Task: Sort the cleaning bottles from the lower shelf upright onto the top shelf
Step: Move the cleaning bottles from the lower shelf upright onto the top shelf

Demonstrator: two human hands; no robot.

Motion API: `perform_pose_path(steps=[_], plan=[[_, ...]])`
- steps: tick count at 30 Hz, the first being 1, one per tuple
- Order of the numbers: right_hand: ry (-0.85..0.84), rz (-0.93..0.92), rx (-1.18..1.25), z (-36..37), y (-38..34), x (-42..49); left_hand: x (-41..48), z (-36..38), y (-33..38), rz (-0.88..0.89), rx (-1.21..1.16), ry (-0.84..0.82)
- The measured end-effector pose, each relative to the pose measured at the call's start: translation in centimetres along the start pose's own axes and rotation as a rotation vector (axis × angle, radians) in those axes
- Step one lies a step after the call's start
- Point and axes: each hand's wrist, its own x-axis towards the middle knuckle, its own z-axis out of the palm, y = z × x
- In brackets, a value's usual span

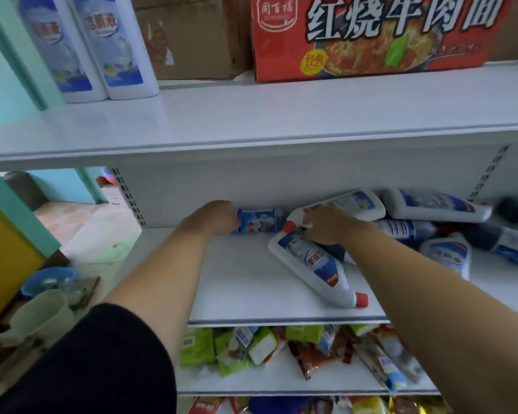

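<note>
Top shelf (281, 115): white, with two upright bottles (87, 49) at its left end.
Lower shelf (237, 288): bottles heaped on their sides toward the right end.
Left hand (219, 218): grips a back-edge bottle (259, 221) lying left-to-right.
Right hand (326, 224): clasps the neck of a neighbouring bottle (359, 204) — cap leftward.

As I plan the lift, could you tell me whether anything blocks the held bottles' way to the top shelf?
Only the top shelf's front edge overhangs the held bottles; bring them out forward first. Right of the upright bottles, bare shelf shows.
</note>
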Motion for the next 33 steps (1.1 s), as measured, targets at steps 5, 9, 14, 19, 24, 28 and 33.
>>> perform_pose_path(steps=[5,9,14,19,24,28,33], plan=[[-0.073,0.066,0.032,1.7,-0.4,-0.2,3.0,2.8,-1.6,-0.011,-0.005,0.004],[-0.182,0.103,-0.007,2.6,-1.4,-0.5,3.8,4.4,-2.0,0.02,-0.006,0.027],[-0.325,0.159,-0.185,2.6,-3.0,-1.6,4.3,5.3,-2.2,-0.078,0.267,0.079],[-0.307,0.29,-0.24,4.7,-3.2,-2.2,4.4,6.6,-2.6,-0.034,0.175,0.104],[-0.327,0.176,-0.306,4.7,-3.4,-2.7,2.8,5.9,-2.9,-0.043,0.107,0.004],[-0.262,-0.033,-0.311,4.6,-4.0,-3.6,1.2,4.9,-4.1,0.001,-0.096,-0.129],[-0.171,-0.314,-0.364,5.0,-6.6,-4.0,0.1,1.5,-6.1,-0.07,-0.272,-0.062]])
